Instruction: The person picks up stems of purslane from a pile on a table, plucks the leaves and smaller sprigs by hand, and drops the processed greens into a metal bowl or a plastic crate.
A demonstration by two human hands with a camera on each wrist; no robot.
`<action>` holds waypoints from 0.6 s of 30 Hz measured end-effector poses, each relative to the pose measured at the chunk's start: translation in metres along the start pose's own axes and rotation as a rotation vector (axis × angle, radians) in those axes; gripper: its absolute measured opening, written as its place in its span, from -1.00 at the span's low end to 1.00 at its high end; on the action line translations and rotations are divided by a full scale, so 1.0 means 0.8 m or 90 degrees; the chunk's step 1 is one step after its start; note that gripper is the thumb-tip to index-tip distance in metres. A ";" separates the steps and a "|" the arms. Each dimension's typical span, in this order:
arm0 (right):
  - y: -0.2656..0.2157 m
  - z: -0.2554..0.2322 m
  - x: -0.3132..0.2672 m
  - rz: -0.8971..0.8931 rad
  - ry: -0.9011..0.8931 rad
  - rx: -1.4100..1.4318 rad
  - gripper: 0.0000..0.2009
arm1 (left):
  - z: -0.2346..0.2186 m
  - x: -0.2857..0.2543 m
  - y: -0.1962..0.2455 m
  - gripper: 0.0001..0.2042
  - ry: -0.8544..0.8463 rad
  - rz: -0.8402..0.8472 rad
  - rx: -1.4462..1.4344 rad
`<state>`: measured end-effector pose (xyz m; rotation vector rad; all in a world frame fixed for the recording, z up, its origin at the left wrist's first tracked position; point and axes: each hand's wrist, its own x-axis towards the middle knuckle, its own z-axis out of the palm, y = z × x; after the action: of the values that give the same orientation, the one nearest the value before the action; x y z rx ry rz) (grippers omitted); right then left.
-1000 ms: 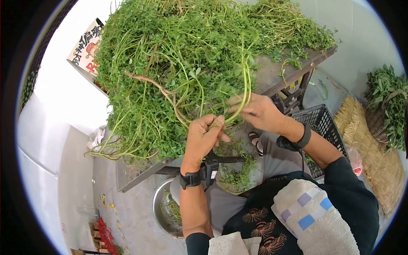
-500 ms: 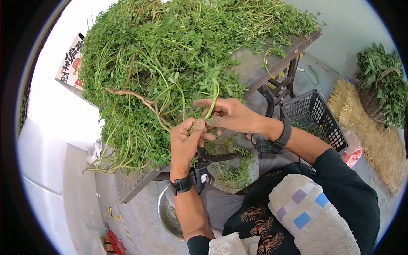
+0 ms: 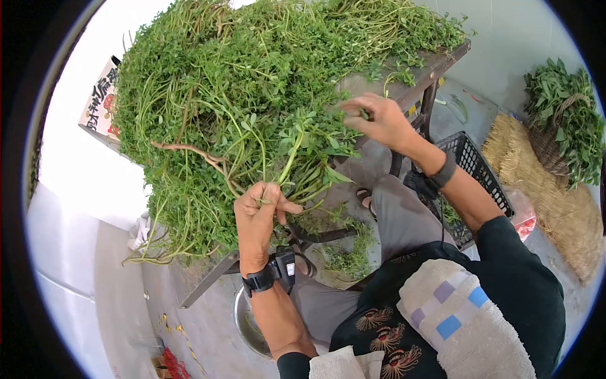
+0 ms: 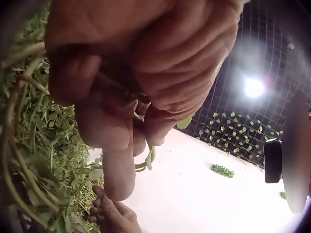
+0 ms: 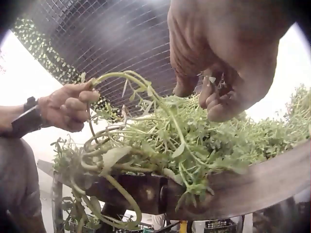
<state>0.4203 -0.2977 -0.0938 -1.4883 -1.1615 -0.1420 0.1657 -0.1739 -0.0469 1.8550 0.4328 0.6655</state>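
Observation:
My left hand (image 3: 255, 218) pinches a long leafy green stem (image 3: 291, 155) between thumb and fingers at the near edge of the heap. In the right wrist view the stem arches away from that hand and droops to a leafy tip (image 5: 194, 189). My right hand (image 3: 382, 123) is raised apart from the stem, over the heap's right side, its thumb and forefinger spread. A small pale leaf bit (image 5: 212, 79) shows at its fingers in the right wrist view. The large heap of leafy green stems (image 3: 240, 76) covers most of the table (image 3: 435, 66). A thick brown stem (image 3: 189, 148) lies on it.
A black plastic crate (image 3: 480, 170) stands on the floor to the right, by a straw mat (image 3: 536, 189) and a basket (image 3: 549, 151) of leafy greens. Below the table are a metal bowl (image 3: 243, 322) and loose greens (image 3: 347, 259).
My right hand has drawn away from the left hand, moving up and to the right. The left hand keeps its pinch on the stem, shifting slightly left in view.

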 end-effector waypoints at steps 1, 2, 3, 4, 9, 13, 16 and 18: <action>-0.001 0.012 0.006 -0.025 -0.019 -0.026 -0.72 | 0.000 0.000 0.000 -0.68 -0.001 -0.004 -0.006; -0.002 0.024 0.013 -0.051 -0.039 -0.053 -0.71 | -0.001 0.001 0.000 -0.68 -0.002 -0.008 -0.012; -0.002 0.038 0.019 -0.072 -0.054 -0.041 -0.72 | -0.002 0.003 -0.004 -0.69 -0.002 -0.011 -0.004; -0.001 0.049 0.023 -0.071 -0.053 -0.039 -0.72 | -0.002 0.003 -0.004 -0.69 -0.003 -0.012 -0.002; 0.008 0.075 0.036 -0.123 -0.033 -0.104 -0.81 | -0.002 -0.004 -0.005 -0.68 -0.003 -0.008 0.013; 0.048 0.030 0.052 -0.064 0.106 -0.317 -0.82 | -0.012 -0.011 -0.003 -0.65 0.040 0.002 -0.018; 0.066 -0.061 0.033 0.023 0.043 -0.340 -0.74 | -0.018 -0.010 -0.004 -0.66 0.056 0.010 -0.112; 0.090 -0.108 -0.001 0.072 -0.070 -0.442 -0.77 | -0.015 -0.011 0.000 -0.64 0.068 0.025 -0.114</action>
<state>0.5144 -0.3554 -0.1172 -2.1877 -1.1684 -0.4213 0.1516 -0.1705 -0.0454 1.6678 0.3935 0.8059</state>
